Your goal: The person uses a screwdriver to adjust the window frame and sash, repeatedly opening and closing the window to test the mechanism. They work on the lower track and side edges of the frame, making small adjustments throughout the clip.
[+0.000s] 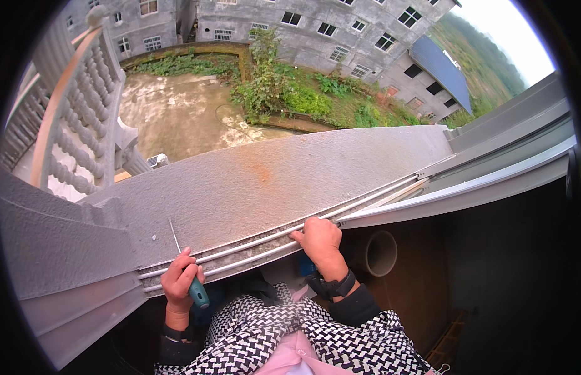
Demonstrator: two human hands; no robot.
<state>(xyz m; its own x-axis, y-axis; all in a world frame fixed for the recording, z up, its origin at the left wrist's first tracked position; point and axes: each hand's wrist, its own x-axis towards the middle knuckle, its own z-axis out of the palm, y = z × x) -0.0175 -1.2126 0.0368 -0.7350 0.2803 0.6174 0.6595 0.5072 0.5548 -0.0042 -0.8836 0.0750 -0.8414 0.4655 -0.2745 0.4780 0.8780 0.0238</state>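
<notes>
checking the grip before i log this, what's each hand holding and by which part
The left hand holds a screwdriver by its teal handle, thin shaft pointing up over the ledge. The right hand holds nothing; its fingers rest on the window track.

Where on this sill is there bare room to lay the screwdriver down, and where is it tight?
The concrete ledge is bare from the window track out to its far edge, between the balustrade and the window frame. It is tight along the track: the left hand holds the screwdriver there, and the right hand presses on the rails.
</notes>
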